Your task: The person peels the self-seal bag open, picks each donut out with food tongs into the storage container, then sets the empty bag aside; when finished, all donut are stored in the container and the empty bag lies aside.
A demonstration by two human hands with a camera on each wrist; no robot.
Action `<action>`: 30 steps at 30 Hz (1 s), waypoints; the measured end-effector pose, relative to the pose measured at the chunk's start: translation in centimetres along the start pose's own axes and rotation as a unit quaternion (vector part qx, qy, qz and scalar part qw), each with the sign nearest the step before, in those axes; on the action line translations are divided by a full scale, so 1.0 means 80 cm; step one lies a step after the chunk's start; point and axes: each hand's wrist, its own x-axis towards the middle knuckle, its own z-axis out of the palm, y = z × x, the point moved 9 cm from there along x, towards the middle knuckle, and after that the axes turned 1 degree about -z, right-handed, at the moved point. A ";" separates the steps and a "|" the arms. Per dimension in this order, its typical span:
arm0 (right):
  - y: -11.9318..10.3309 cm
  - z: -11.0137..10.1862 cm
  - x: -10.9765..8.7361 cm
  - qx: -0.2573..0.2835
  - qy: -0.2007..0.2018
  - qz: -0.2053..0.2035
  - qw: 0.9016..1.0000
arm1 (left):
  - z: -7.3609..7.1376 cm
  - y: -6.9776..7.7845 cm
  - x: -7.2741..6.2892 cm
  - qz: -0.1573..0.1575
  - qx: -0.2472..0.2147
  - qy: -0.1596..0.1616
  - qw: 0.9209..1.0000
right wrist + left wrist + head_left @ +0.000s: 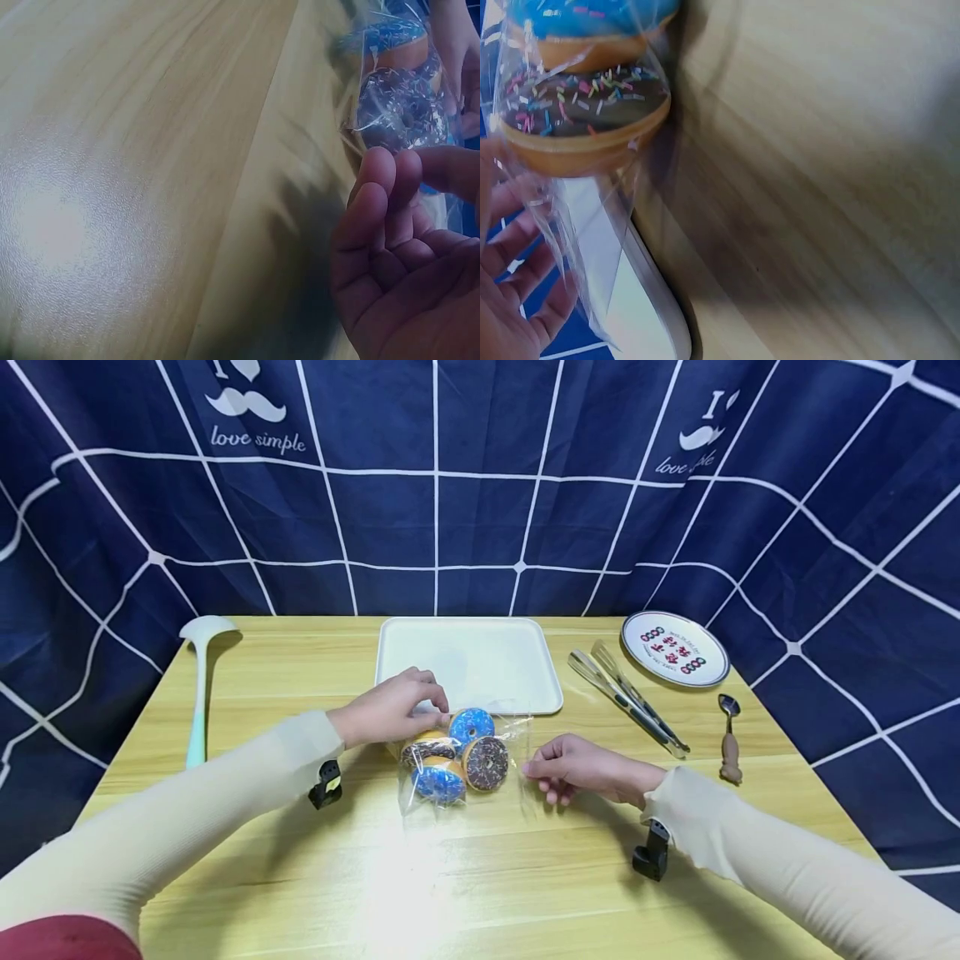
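A clear plastic bag (519,735) of toy donuts is held up between both hands over the wooden table. Inside show a blue donut (462,725) at the top, a sprinkled brown donut (477,770) at right, another blue donut (438,785) below, and a brown donut (592,101) with coloured sprinkles on the left. My left hand (393,706) grips the bag's left side, its fingers bent behind the film in the left wrist view. With thumb and fingertips together, my right hand (420,247) pinches the bag's right edge; the other fingers are curled.
Behind the bag lies a white tray (468,656). To the right are metal tongs (630,697), a round plate (641,662) with red characters and a small spoon (730,743). A pale ladle (200,685) lies at the left. Dark blue checked cloth (480,518) hangs around the table.
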 end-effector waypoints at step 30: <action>0.023 0.002 -0.020 -0.077 -0.016 -0.026 0.997 | -0.005 0.000 -0.005 0.028 0.004 0.031 0.999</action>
